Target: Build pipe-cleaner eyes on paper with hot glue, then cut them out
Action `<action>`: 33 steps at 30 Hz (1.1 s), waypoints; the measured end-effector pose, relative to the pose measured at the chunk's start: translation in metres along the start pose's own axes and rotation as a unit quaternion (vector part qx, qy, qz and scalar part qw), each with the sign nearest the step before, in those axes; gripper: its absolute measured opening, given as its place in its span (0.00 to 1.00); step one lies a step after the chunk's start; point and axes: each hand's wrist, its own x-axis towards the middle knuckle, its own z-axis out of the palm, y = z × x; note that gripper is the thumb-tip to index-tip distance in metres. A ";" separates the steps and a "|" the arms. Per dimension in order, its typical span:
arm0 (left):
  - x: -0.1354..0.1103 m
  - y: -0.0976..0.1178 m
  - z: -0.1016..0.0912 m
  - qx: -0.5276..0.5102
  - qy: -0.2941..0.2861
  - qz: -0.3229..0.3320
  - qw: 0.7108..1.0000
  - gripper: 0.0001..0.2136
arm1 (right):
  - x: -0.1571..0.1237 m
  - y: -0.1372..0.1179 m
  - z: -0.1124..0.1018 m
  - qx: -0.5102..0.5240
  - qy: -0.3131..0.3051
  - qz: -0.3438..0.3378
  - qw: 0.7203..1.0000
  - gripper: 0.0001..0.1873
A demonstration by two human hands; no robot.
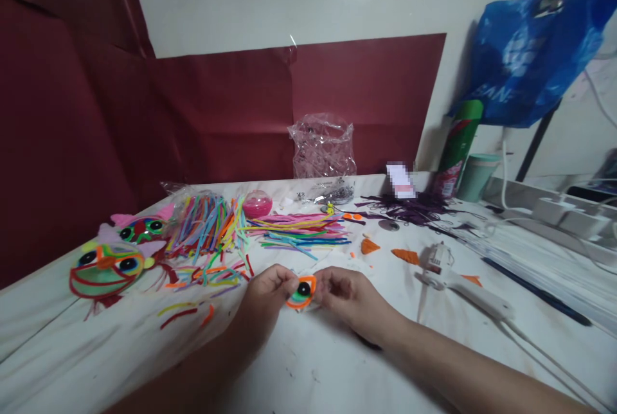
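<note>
Between my two hands, just above the white table (289, 362), is a small craft eye (303, 290) with a black pupil, an orange pipe-cleaner border and some pale green inside. My left hand (272, 295) pinches its left edge with thumb and fingers. From the right side, my right hand (344, 295) grips the opposite edge with its fingertips. Loose pipe-cleaner pieces (178, 317) in yellow, red and orange lie left of my left hand. Orange felt scraps (370, 246) rest beyond my right hand.
Two colourful animal-face crafts (108, 269) lie at the left. Bundles of pipe cleaners (303, 227) spread across the middle back. On the right are a white hot glue gun (463, 285) with its cord, a dark pen-like stick (535, 290), purple strands (409, 208) and a green spray can (457, 147).
</note>
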 end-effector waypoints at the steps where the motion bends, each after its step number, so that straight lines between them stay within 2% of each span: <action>1: 0.000 -0.001 0.000 -0.006 -0.003 -0.002 1.000 0.15 | 0.001 0.002 0.001 -0.001 0.007 0.006 1.000 0.09; 5: -0.002 -0.001 0.004 -0.005 -0.022 -0.017 1.000 0.17 | 0.002 0.010 0.005 0.019 0.032 0.063 0.997 0.15; 9: 0.000 -0.004 0.005 -0.036 -0.026 -0.027 0.999 0.21 | 0.000 0.011 0.002 0.084 0.039 0.103 0.990 0.19; 12: 0.005 -0.007 0.002 -0.017 -0.039 -0.049 0.998 0.18 | -0.001 0.010 -0.001 0.128 0.033 0.102 0.986 0.18; 15: 0.006 -0.004 0.001 -0.038 -0.017 -0.062 0.997 0.17 | 0.000 0.009 -0.003 0.159 0.029 0.084 0.983 0.13; 20: 0.003 0.008 0.002 -0.083 0.023 -0.081 0.993 0.15 | 0.006 0.011 -0.007 0.198 0.093 0.102 0.970 0.13; 23: 0.002 0.011 0.002 -0.074 0.020 -0.087 0.993 0.15 | 0.007 0.012 -0.008 0.188 0.089 0.107 0.972 0.14; 26: 0.003 0.006 0.001 -0.044 0.001 -0.087 0.995 0.15 | 0.005 0.013 -0.006 0.159 0.067 0.086 0.981 0.14; 29: 0.004 -0.002 0.001 0.006 -0.049 -0.092 0.995 0.17 | 0.003 0.014 -0.005 0.134 0.063 0.064 0.987 0.14; 33: 0.003 -0.005 0.001 0.068 -0.096 -0.067 0.991 0.16 | 0.002 0.012 -0.008 0.090 0.046 0.049 0.994 0.13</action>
